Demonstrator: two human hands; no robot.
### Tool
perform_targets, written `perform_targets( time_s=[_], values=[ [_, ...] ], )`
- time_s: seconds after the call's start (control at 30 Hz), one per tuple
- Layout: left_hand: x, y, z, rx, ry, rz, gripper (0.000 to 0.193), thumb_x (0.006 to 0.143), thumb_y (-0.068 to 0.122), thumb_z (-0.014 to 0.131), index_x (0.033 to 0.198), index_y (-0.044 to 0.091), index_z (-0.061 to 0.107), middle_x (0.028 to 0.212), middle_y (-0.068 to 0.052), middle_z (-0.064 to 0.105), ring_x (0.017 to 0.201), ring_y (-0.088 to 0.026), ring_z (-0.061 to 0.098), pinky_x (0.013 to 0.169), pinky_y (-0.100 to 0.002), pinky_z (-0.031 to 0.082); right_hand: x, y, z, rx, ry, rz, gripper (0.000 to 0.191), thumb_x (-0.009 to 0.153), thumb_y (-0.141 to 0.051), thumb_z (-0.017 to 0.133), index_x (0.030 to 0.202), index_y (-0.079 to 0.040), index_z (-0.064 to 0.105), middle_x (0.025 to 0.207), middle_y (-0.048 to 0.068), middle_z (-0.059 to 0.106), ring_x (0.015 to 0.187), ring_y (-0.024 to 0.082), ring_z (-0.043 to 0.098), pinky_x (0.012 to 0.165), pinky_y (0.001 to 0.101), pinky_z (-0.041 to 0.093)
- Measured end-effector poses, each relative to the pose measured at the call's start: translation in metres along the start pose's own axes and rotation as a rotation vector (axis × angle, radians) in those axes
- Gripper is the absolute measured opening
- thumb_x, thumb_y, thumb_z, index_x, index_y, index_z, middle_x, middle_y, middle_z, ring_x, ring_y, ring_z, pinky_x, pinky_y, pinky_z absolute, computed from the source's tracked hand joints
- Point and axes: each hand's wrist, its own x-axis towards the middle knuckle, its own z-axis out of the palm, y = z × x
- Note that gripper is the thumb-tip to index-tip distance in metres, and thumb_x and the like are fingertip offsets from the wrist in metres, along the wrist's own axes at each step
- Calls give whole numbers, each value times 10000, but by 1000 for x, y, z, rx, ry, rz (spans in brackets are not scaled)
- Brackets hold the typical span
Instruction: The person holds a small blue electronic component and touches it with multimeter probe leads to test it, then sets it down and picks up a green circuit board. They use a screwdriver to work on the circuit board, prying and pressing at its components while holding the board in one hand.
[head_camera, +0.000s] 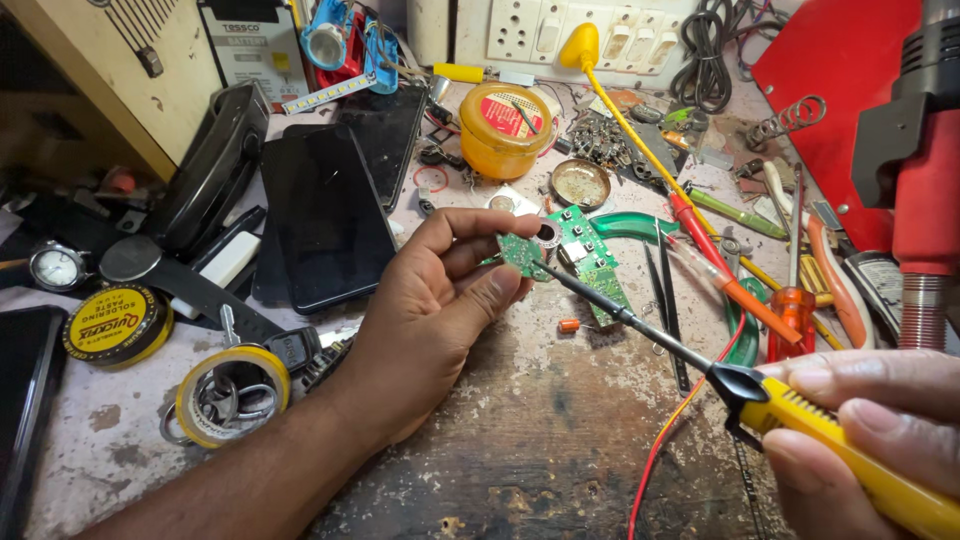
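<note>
The left hand (430, 310), just left of the frame's centre, has its grip closed on a small green circuit board (575, 255), thumb and fingers pinching the board's left end so that it is lifted slightly above the table (560, 440). At the lower right, the right hand (880, 440) grips the yellow handle of a soldering iron (700, 365); its thin dark shaft runs up and to the left and its tip meets the board near the pinching fingers.

Going across from the left edge: a small watch (57, 267) lies at middle left, with a round yellow tin of soldering paste (115, 325) below it and a roll of yellow tape (232, 393) with metal rings inside it further right. Above the left wrist, two dark phones (330, 215) lie face up, side by side. At upper centre stands an orange round jar (507, 128), and just right of it a small shallow metal dish (580, 183). Behind the board a green curved piece (635, 225) shows. A little orange component (569, 325) lies on the worn table just under the board. Right of the board, black tweezers (665, 300) lie beside a red and orange probe (730, 270) and a red-handled screwdriver (795, 300). At the far right a red tool (925, 190) stands upright.
</note>
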Motion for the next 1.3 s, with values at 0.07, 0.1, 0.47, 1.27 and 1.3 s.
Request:
perform_targets(
  time_s=[0.07, 0.1, 0.47, 1.27, 1.3],
  values=[
    [0, -1, 0, -11, -6, 1, 284, 991, -25, 574, 1268, 26, 531, 1376, -111, 620, 1200, -133, 603, 1060, -331, 527, 2, -1, 8, 110, 26, -139, 284, 904, -22, 710, 1150, -4, 569, 1097, 140, 670, 944, 185, 746, 974, 282, 620],
    [0, -1, 0, -16, -9, 2, 286, 993, -26, 572, 1270, 27, 526, 1378, -115, 621, 1201, -135, 603, 1061, -332, 524, 4, -2, 10, 154, 29, -160, 290, 915, -34, 710, 1165, -13, 564, 1108, 131, 666, 954, 178, 746, 970, 269, 630],
    [0, -2, -1, 0, -10, 12, 299, 999, -33, 541, 1291, 24, 504, 1366, -125, 636, 1189, -138, 619, 1068, -330, 523, 12, -3, 18, 67, 50, -389, 367, 831, -87, 745, 1124, -77, 524, 1064, 130, 656, 979, 214, 756, 911, 325, 644],
    [0, -1, -2, -58, -52, -85, 357, 1075, 117, 449, 1421, 35, 487, 1354, -66, 642, 1172, -109, 619, 1074, -324, 501, 5, 30, -30, 129, -295, -34, 329, 860, -49, 694, 1187, -67, 660, 1155, 139, 714, 1016, 188, 771, 979, 311, 631],
    [0, -1, -2, -62, -58, -84, 360, 1079, 129, 446, 1424, 34, 486, 1352, -66, 642, 1176, -112, 622, 1081, -325, 503, 5, 31, -30, 146, -298, -36, 323, 865, -50, 691, 1186, -64, 661, 1157, 143, 712, 1023, 192, 777, 985, 316, 639]
  ],
)
